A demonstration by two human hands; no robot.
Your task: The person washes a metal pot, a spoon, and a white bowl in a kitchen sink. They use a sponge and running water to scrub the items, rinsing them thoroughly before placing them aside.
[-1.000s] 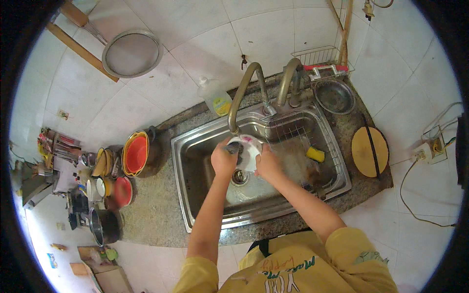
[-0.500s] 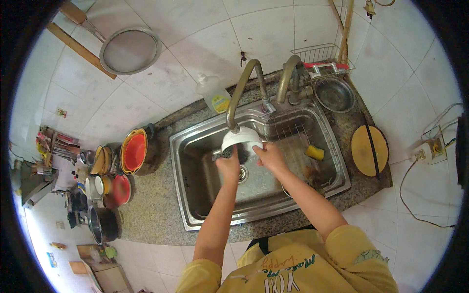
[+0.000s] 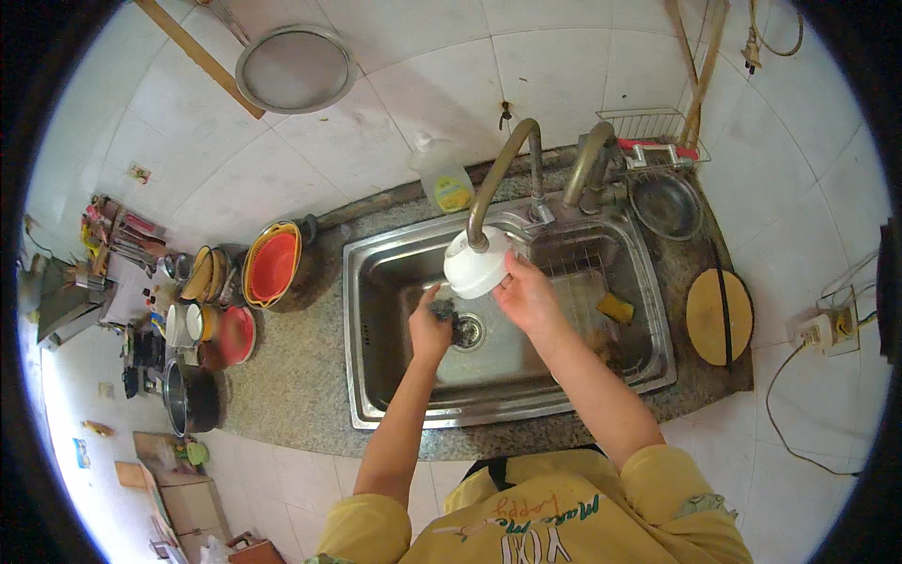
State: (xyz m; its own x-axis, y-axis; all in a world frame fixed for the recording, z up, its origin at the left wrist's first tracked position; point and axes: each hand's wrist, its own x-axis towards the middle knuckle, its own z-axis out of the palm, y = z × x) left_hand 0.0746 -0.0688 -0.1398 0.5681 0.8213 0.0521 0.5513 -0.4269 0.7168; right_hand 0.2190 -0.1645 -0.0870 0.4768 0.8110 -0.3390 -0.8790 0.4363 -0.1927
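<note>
My right hand (image 3: 527, 295) grips the rim of a white bowl (image 3: 474, 273), which is tipped with its outside turned up under the spout of the curved faucet (image 3: 481, 197). Just left of the bowl, my left hand (image 3: 429, 331) is closed around a dark scouring pad (image 3: 442, 308), apart from the bowl. Both hands are over the steel sink (image 3: 395, 402). The sink's drain (image 3: 467, 332) shows between them. A yellow sponge (image 3: 615, 308) lies on the right side of the sink, by a wire rack (image 3: 569, 263).
A bottle of clear liquid (image 3: 443, 177) stands behind the sink. To its right are a second faucet (image 3: 589, 164) and a metal bowl (image 3: 666, 206). A round wooden board (image 3: 720, 318) is at the right. Red basket (image 3: 273, 264) and dark pot (image 3: 193, 399) stand left.
The bowl has turned from opening toward me to showing its outside. My left hand has come off it and moved lower left, while the right hand keeps hold. The whole view has shifted.
</note>
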